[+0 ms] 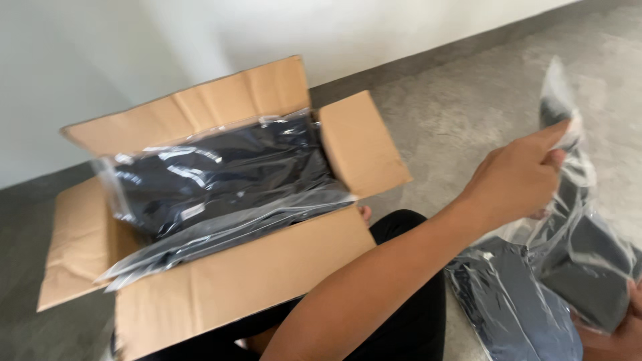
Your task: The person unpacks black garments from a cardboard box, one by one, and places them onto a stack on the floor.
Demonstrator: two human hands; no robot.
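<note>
Left hand (518, 177) pinches the top edge of a clear plastic bag (582, 257) holding dark cloth. Right hand (622, 331) grips its lower end. Open cardboard box (254, 274) on the floor (468, 100) holds similar bags (221, 174).

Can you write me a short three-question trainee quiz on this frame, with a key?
1. True or false: the cardboard box has its flaps shut.
2. What does the left hand pinch? A) a box flap B) the top edge of a clear plastic bag with dark cloth inside C) nothing
3. Name what lies on the floor below the raised bag.

Key:
1. False: the flaps are open, and dark packets in clear plastic show inside.
2. B.
3. Another bagged dark garment. The right hand shows only at the frame's lower right corner, at the raised bag's bottom; its grip cannot be judged.
</note>
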